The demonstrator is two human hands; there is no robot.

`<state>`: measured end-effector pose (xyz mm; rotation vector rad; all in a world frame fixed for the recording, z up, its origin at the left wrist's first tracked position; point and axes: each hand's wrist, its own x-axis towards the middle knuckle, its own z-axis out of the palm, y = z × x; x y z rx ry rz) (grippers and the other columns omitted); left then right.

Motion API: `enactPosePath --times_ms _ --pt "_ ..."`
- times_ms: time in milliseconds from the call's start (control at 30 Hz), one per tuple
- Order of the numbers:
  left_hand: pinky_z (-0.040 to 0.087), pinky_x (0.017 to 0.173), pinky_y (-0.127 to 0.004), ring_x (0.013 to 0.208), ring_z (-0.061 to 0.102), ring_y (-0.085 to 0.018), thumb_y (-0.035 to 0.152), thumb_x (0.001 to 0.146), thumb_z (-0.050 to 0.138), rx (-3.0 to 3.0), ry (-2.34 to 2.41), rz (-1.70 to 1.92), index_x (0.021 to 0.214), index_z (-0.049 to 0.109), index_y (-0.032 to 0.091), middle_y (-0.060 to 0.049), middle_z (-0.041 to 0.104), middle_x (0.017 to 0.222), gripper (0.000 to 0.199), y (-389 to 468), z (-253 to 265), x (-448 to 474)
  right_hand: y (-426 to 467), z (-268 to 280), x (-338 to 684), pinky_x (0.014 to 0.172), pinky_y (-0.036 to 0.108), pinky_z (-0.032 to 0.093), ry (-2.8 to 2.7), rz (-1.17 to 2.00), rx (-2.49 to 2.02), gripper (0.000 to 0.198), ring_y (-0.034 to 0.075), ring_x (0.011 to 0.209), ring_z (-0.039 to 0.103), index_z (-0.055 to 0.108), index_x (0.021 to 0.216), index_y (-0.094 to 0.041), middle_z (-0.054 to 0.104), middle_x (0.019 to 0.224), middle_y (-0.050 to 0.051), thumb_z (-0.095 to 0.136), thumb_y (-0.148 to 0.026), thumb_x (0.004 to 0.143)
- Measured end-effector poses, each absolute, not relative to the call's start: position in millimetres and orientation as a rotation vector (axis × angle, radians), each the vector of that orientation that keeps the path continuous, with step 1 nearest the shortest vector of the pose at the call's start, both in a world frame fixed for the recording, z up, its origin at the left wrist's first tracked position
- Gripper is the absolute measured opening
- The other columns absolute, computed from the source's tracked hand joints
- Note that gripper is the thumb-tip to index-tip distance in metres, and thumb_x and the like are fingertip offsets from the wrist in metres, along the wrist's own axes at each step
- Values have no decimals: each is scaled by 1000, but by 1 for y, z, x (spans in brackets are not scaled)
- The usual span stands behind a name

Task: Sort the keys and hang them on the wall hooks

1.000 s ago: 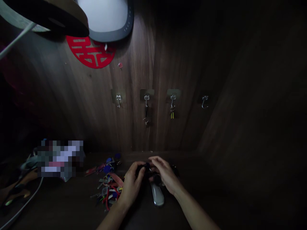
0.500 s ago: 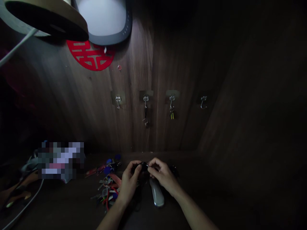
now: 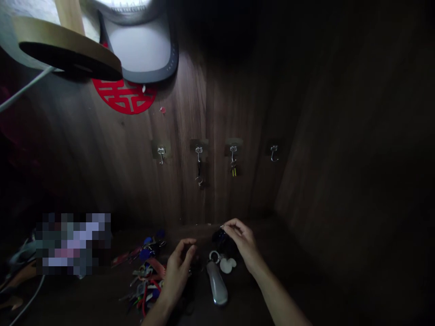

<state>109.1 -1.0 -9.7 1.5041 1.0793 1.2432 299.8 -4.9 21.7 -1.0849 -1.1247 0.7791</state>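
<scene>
My right hand [image 3: 239,237] pinches a small metal ring between thumb and fingertips, and a dark keychain [image 3: 219,235] hangs from it, its details lost in shadow. My left hand [image 3: 179,265] is apart from it, thumb and fingers curved with nothing between them. Between the hands lies a grey, rounded, elongated object [image 3: 216,284] with a metal ring [image 3: 214,257] at its upper end. Beside it is a pale, lobed tag [image 3: 227,265]. Left of my left hand spreads a pile of keys [image 3: 144,283] with red and blue pieces.
Blue round tags [image 3: 147,253] and a red strap lie further left. On the wooden wall, four-sided pads carry metal hooks: a bare one [image 3: 161,155], one with a dark keychain [image 3: 199,174], one with a yellow-striped piece [image 3: 234,171], another bare one [image 3: 274,154]. A cap [image 3: 142,50] hangs above.
My hands have moved apart; the left has let go of the dark keychain, which the right now holds alone. The pale tag and metal ring have come into sight. The view has tilted upward.
</scene>
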Motion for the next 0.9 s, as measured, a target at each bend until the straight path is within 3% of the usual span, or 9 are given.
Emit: enactPosePath --times_ms 367,500,633,733,900 --pt "51 67 -24 75 64 -18 49 79 50 1804 1123 1156 90 62 21 -1 68 81 33 4 -19 108 8 55 370 70 29 46 -610 681 -907 21 19 74 62 66 56 -18 70 70 3 75 -37 56" --pt "51 75 -24 82 66 -18 43 79 52 1901 1106 1147 88 63 23 -2 71 86 25 8 -28 107 7 73 393 77 31 47 -636 596 -879 23 22 96 61 72 78 -21 72 93 4 69 -38 63" --pt "51 76 -22 84 66 -17 39 80 52 1980 1085 1090 90 63 23 -1 72 88 22 8 -31 106 11 92 411 92 35 42 -775 382 -914 30 21 117 50 66 102 -26 61 120 1 58 -37 75" --pt "51 77 -20 84 66 -16 39 82 50 2022 1065 1068 91 62 24 -1 72 88 21 7 -29 107 19 106 423 102 38 34 -930 102 -1008 38 20 121 45 58 115 -26 54 129 2 53 -34 78" --pt "52 74 -19 80 67 -16 42 83 47 2074 1054 1033 87 63 25 0 72 84 24 7 -28 109 34 129 435 105 41 31 -1143 -390 -1198 42 22 121 43 52 120 -20 49 131 8 49 -28 79"
